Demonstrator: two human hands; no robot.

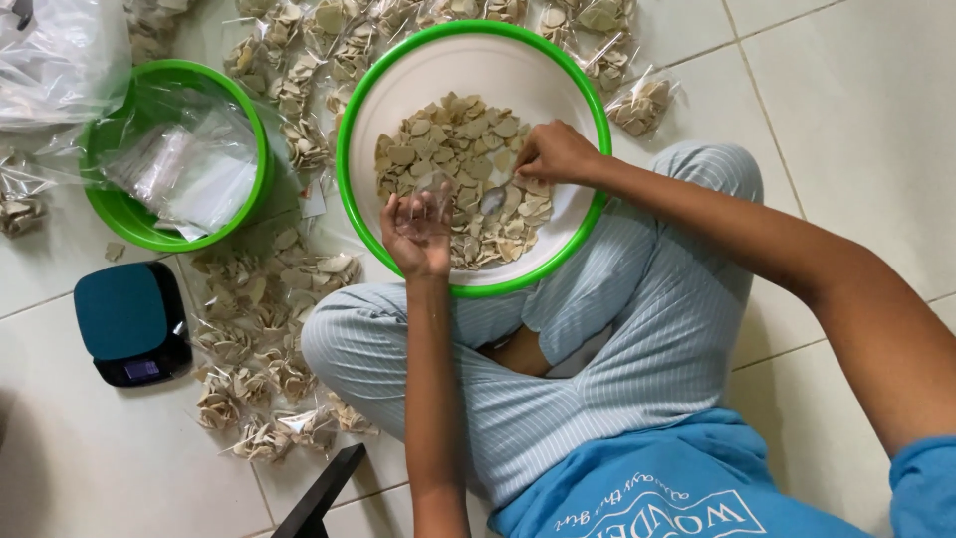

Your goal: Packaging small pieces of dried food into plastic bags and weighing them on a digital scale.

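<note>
A small scale [131, 321] sits on the floor by a green bowl of empty bags [174, 154]. Filled little bags [261, 299] lie near it. The left hand [418, 231] holds a small clear bag [435, 191], open end up, over the big white bowl [398, 75]. Just beside it, the right hand [555, 154] grips a spoon [495, 197] in the pale chips [448, 139].

Tiled floor [856, 149] bears two basins [355, 120], scale [129, 321], filled packets [254, 309].

Small green basin [119, 214] of empty bags; teal scale [132, 322]; filled packets [261, 329] on the floor.
</note>
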